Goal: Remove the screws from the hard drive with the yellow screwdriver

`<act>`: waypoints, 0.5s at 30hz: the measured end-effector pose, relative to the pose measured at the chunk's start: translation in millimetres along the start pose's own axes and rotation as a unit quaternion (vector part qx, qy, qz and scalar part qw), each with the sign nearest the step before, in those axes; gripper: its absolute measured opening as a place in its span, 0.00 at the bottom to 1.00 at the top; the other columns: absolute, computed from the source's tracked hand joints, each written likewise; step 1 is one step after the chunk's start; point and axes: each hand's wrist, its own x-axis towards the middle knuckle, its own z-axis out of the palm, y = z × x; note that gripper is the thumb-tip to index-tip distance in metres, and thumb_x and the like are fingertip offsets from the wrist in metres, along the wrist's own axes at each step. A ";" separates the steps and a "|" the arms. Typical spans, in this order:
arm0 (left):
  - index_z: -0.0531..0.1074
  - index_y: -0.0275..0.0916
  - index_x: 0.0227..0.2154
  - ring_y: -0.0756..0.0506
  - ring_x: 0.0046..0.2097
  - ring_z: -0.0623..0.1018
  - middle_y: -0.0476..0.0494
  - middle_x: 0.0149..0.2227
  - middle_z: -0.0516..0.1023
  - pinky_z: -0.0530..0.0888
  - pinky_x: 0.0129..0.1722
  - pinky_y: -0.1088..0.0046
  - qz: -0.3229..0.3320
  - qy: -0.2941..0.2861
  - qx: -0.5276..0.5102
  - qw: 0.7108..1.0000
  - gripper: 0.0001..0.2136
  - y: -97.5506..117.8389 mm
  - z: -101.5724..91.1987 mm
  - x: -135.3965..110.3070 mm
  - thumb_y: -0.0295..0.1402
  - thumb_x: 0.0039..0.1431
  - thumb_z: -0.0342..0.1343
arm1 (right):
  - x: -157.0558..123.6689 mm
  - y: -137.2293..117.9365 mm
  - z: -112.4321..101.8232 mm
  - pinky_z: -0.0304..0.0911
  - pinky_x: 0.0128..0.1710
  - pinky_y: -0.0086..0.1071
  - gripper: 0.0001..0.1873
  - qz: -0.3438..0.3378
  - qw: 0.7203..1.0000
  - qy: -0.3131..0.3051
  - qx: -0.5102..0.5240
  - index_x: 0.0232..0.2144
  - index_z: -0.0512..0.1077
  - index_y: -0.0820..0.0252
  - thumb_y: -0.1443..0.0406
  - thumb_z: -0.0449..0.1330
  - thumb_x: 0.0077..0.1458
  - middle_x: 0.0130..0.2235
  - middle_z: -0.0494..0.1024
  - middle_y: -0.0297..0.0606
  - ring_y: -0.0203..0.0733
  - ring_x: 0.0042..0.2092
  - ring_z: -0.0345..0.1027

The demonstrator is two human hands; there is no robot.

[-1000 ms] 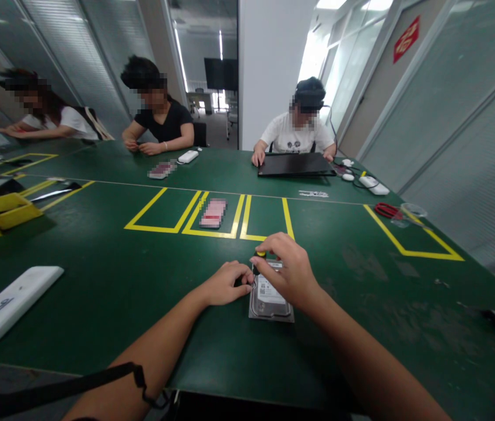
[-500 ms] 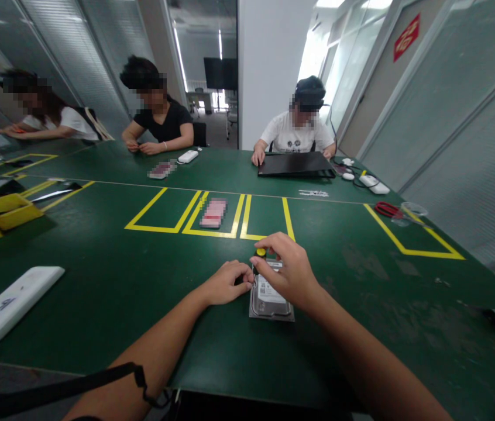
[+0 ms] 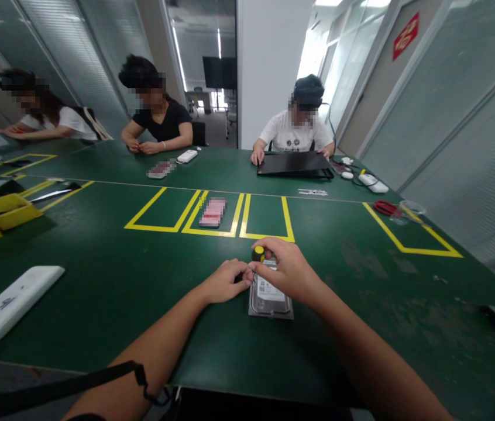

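Observation:
A silver hard disk drive (image 3: 269,307) with a white label lies flat on the green table in front of me. My right hand (image 3: 289,269) reaches over its far part, thumb and fingers around the short handle of a screwdriver (image 3: 258,253), black with a yellow top. The screwdriver's shaft and tip are mostly hidden by my fingers. At the drive's left edge rests my left hand (image 3: 229,282), its fingers closed and the fingertips just below the handle. Whatever the left fingertips pinch is too small and covered to make out.
Yellow tape frames mark the table, one with a pink phone (image 3: 213,211) inside. Yellow bins (image 3: 17,210) and a white power bank-like device (image 3: 14,304) are at left. Red-handled pliers or scissors (image 3: 385,208) lie right. Three people sit opposite, one holding a black panel (image 3: 294,165).
My right hand's fingers have shifted around the screwdriver handle, the thumb now lower, and more of its black side shows. My left hand and the drive stay nearly where they were.

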 end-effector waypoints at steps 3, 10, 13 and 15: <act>0.70 0.39 0.34 0.44 0.39 0.72 0.48 0.34 0.74 0.65 0.43 0.66 0.001 -0.007 0.001 1.000 0.05 1.2 -1.6 0.0 0.34 0.62 0.54 | 1.3 -0.9 -1.9 0.55 0.36 0.30 0.10 0.029 0.999 -0.030 -0.005 0.39 0.73 0.62 0.66 0.64 0.54 0.36 0.74 0.36 0.36 0.35 0.63; 0.70 0.39 0.36 0.45 0.38 0.73 0.50 0.34 0.75 0.65 0.43 0.68 -0.014 -0.018 -0.023 0.999 0.05 3.7 -5.0 0.0 0.29 0.56 0.57 | -1.8 -14.7 -33.5 0.56 0.36 0.29 0.08 0.022 1.000 0.004 0.007 0.38 0.73 0.61 0.62 0.62 0.58 0.34 0.74 0.34 0.35 0.34 0.64; 0.69 0.39 0.36 0.46 0.38 0.73 0.51 0.34 0.75 0.65 0.43 0.68 -0.015 -0.019 -0.026 0.999 0.06 4.7 -5.4 0.3 0.28 0.55 0.57 | -8.8 -19.4 -53.2 0.57 0.35 0.29 0.10 0.039 0.998 0.042 0.009 0.41 0.72 0.61 0.61 0.60 0.60 0.36 0.75 0.36 0.35 0.35 0.66; 0.69 0.39 0.36 0.46 0.38 0.73 0.50 0.34 0.75 0.65 0.43 0.68 -0.014 -0.017 -0.026 0.999 0.07 4.9 -5.2 0.5 0.27 0.54 0.56 | -15.0 -18.6 -64.0 0.58 0.34 0.28 0.11 0.070 0.996 0.061 0.014 0.43 0.69 0.61 0.60 0.59 0.61 0.39 0.77 0.39 0.35 0.35 0.67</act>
